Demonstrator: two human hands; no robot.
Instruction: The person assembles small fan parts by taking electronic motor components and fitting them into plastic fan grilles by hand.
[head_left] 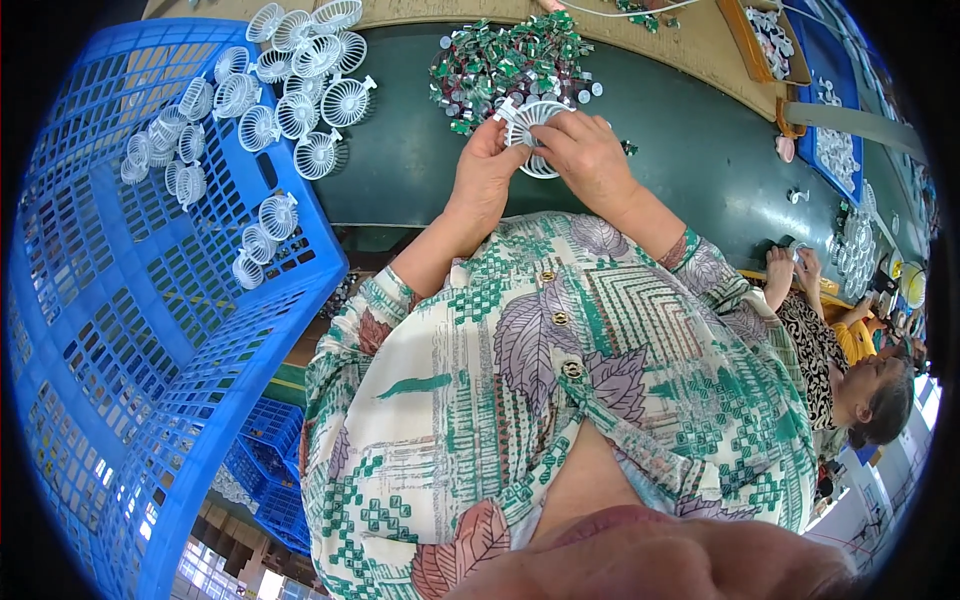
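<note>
A round white fan cage (527, 117) with radial ribs is held between my two hands over the green table. The fingers of my left hand (480, 178) grip its left side, by a small white tab. My right hand (588, 160) is closed over its right side, with the fingertips on the ribs. Part of the cage is hidden under my fingers. Just beyond my hands lies a heap of small green circuit boards with wires and little motors (505, 65).
At the left stands a large blue crate (180, 400) with white fan cages inside. More fan cages (297, 115) lie on the table (400, 120) beside it. Blue trays of white parts (835, 150) are at the far right. A co-worker's hands (790, 270) work further right.
</note>
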